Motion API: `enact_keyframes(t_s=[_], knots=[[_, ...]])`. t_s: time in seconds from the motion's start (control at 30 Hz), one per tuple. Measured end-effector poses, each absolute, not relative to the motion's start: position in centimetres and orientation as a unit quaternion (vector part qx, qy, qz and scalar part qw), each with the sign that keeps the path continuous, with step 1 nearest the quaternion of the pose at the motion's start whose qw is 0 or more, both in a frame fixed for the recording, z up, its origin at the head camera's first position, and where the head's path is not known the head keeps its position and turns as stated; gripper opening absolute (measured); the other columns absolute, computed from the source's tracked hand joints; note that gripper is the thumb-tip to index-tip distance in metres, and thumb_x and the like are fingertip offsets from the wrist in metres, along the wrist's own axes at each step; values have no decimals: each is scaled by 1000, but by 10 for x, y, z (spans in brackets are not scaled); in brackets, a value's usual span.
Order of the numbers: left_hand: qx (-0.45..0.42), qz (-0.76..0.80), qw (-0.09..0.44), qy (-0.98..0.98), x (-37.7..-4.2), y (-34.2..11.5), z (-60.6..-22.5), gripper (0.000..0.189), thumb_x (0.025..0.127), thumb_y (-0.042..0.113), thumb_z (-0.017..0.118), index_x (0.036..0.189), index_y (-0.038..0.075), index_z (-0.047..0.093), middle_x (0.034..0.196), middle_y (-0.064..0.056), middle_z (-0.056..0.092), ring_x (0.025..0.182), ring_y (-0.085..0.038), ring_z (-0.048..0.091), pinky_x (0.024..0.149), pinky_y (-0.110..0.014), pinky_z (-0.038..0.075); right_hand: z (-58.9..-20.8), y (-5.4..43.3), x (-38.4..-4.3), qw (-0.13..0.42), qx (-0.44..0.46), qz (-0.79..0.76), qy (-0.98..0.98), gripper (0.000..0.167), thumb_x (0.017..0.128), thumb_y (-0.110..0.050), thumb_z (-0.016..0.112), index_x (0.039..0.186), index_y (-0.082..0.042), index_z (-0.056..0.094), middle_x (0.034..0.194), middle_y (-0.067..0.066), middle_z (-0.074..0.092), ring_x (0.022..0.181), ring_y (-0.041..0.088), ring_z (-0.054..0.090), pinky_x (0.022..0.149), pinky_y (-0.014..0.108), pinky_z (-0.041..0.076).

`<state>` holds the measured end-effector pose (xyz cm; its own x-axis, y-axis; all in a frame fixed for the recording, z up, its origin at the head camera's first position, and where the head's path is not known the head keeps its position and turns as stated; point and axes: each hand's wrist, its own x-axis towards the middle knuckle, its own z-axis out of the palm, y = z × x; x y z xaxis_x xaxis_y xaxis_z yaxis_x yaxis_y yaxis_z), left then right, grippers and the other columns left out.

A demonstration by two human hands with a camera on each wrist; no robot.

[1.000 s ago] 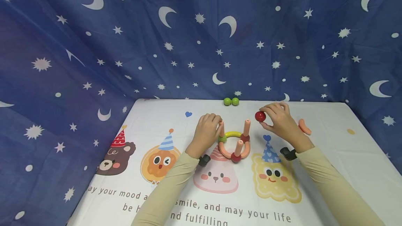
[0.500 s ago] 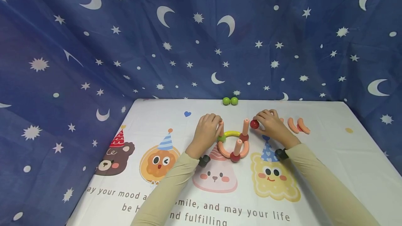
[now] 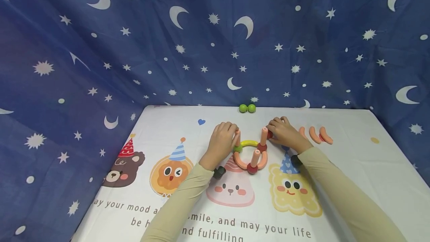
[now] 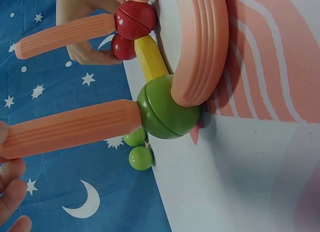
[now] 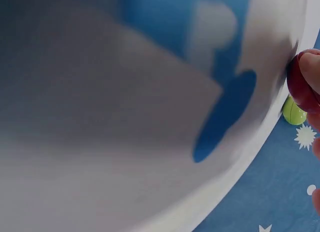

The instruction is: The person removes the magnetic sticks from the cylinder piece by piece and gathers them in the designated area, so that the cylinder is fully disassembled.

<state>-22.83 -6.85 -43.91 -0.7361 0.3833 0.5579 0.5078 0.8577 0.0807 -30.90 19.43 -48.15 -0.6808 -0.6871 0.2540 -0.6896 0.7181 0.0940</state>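
On the tabletop stands a toy ring frame of magnetic-looking pieces: curved peach sticks [image 3: 239, 161], a yellow curved stick [image 4: 151, 57] and split balls, with several peach sticks upright. My left hand [image 3: 220, 142] pinches the top of the peach stick [image 4: 75, 129] that rises from the green ball [image 4: 167, 107]. In my right hand [image 3: 285, 133] is a loose red ball [image 5: 301, 87], held by the fingertips just right of the rear right upright stick [image 3: 264, 135]. The stick partly covers it in the head view. Whether it touches the frame's red ball [image 4: 136, 19], I cannot tell.
Two green balls [image 3: 247, 108] sit at the table's back edge. Several curved peach sticks [image 3: 314, 135] lie right of my right hand. A white cloth [image 3: 362, 182] with cartoon prints covers the table, and a blue star-patterned curtain [image 3: 201, 40] hangs behind.
My right hand has moved left and down with the red ball, coming close to the rear right upright stick. More curved sticks now show behind it. My left hand stays in place.
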Motion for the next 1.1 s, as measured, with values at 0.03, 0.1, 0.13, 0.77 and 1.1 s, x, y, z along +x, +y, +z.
enact_keyframes(t_s=[0.03, 0.1, 0.13, 0.77, 1.1], knots=[[-241, -115, 272, -925, -228, -69, -439, 14, 91, 22, 60, 98, 10, 62, 94, -3, 63, 86, -17, 58, 85, -31, 49, -481, 193, -311, 138, 372, 3, -918, 39, 69, -22, 81, 102, -6, 66, 98, 10, 63, 98, 27, 53, 90, 52, 37], [-240, -114, 272, -925, -228, -68, -439, 14, 91, 22, 60, 98, 11, 62, 94, -3, 63, 86, -17, 58, 85, -31, 49, -480, 191, -315, 143, 359, 3, -922, 39, 71, -22, 80, 103, -6, 66, 99, 10, 64, 99, 28, 54, 90, 52, 37], [-240, -113, 272, -925, -228, -68, -439, 13, 91, 22, 60, 98, 11, 62, 94, -3, 63, 86, -17, 58, 84, -31, 49, -479, 189, -317, 146, 348, 3, -926, 39, 72, -22, 80, 104, -6, 66, 100, 11, 64, 100, 29, 54, 90, 52, 37], [-237, -103, 268, -928, -229, -66, -438, 15, 92, 24, 60, 98, 11, 62, 94, -2, 63, 87, -16, 59, 84, -30, 49, -460, 190, -308, 188, 271, 54, -942, 43, 77, -21, 76, 114, -3, 61, 110, 15, 64, 107, 33, 52, 93, 57, 34], [-244, -109, 281, -922, -230, -67, -441, 13, 91, 23, 60, 97, 11, 61, 92, -1, 63, 84, -16, 58, 82, -30, 49, -437, 190, -279, 251, 301, 97, -915, 45, 74, -19, 78, 112, -5, 61, 105, 15, 62, 102, 33, 52, 89, 57, 33]])
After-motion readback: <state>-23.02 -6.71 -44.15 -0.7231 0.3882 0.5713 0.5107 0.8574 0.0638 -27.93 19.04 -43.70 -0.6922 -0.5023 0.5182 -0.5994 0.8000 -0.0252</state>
